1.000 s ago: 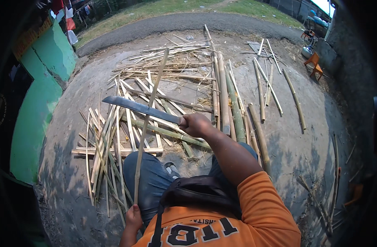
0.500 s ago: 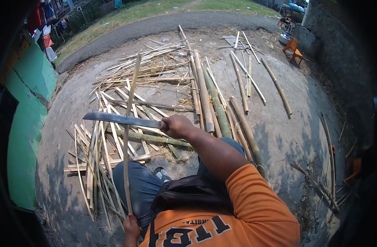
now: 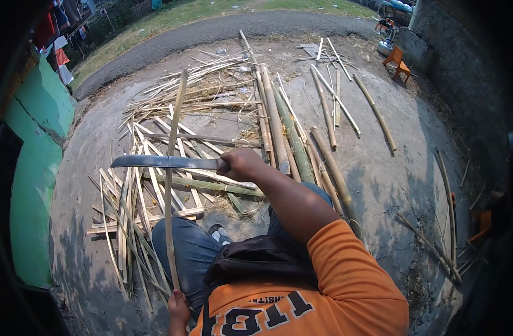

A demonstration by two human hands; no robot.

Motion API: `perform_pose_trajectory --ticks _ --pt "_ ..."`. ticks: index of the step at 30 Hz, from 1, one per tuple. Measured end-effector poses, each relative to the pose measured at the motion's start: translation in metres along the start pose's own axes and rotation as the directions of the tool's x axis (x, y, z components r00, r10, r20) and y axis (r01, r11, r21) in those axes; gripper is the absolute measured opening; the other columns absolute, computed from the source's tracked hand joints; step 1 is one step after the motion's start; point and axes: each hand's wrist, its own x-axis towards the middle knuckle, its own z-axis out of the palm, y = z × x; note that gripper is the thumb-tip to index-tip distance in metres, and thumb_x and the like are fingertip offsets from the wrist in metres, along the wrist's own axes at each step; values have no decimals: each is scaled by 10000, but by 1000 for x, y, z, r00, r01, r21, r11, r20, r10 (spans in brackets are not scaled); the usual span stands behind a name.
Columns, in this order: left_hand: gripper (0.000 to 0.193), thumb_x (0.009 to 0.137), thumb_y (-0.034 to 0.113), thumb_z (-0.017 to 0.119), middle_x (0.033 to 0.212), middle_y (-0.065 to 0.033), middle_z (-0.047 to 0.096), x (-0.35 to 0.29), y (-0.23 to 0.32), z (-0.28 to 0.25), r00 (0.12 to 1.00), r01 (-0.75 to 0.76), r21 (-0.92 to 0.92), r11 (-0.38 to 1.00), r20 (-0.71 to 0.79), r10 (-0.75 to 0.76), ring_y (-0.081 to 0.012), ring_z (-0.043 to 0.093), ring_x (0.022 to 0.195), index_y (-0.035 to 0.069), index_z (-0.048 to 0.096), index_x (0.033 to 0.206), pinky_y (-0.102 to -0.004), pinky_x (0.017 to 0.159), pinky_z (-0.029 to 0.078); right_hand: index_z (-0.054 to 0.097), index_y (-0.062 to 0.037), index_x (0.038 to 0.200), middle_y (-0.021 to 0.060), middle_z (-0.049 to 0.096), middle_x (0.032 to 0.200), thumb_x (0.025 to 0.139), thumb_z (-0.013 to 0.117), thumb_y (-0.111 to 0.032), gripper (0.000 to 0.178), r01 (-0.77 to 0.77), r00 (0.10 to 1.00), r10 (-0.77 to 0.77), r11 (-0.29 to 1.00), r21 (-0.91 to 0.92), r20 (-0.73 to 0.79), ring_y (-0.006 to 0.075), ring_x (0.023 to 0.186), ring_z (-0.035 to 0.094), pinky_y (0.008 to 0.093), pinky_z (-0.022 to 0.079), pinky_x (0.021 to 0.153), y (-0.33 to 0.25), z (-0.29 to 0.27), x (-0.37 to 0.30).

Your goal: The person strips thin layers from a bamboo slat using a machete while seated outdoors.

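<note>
My right hand (image 3: 242, 164) is closed round the handle of a machete (image 3: 183, 163), its long blade pointing left. The blade lies across a long bamboo strip (image 3: 169, 224), which stands up from my lap and tilts slightly away from me. Down at the bottom, my left hand (image 3: 178, 305) grips the strip's near end beside my left thigh. The blade meets the strip around the middle of its length; whether it cuts into it I cannot tell. Many pale split bamboo strips (image 3: 125, 241) lie heaped at my left.
Whole bamboo poles (image 3: 276, 120) and a green pole (image 3: 294, 134) lie ahead of me. Thin strips (image 3: 195, 75) are piled farther off. Single poles (image 3: 375, 112) rest on the ground to the right. A green wall (image 3: 35, 185) bounds the left; an orange chair (image 3: 397, 63) stands far right.
The view has shifted a little. The machete stays across the bamboo strip, its blade turned slightly closer to level. Both hands keep their grips.
</note>
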Motion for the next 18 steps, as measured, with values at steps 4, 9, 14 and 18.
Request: perform_pose_trajectory --ticks 4,9,14,18 --pt "766 953 838 393 643 20 430 -6 0 -6 999 40 -125 991 31 -36 -101 433 568 100 500 778 -286 530 346 721 -120 801 160 703 748 876 742 -373 264 139 983 -136 990 14 -125 391 751 709 510 561 683 -10 -7 3" --pt "768 935 853 396 647 20 423 2 -11 -7 996 45 -182 982 80 -31 -98 417 563 106 492 787 -278 525 336 675 -135 749 114 683 676 900 719 -305 231 232 900 -240 970 -67 -363 364 648 695 498 554 589 -21 -18 4" --pt "768 935 857 381 649 12 417 3 -8 -10 984 61 -224 973 178 -21 -113 416 557 108 486 796 -281 528 338 644 -97 804 176 648 706 897 657 -236 167 261 874 -193 960 97 -446 422 672 658 490 538 601 -33 -9 5" --pt "765 938 856 368 648 12 418 -2 4 -15 988 72 -169 983 146 -47 -119 410 550 114 492 805 -286 524 341 615 -70 834 211 609 732 859 641 -129 69 318 895 -170 892 321 -413 450 672 610 481 504 608 -38 -6 2"
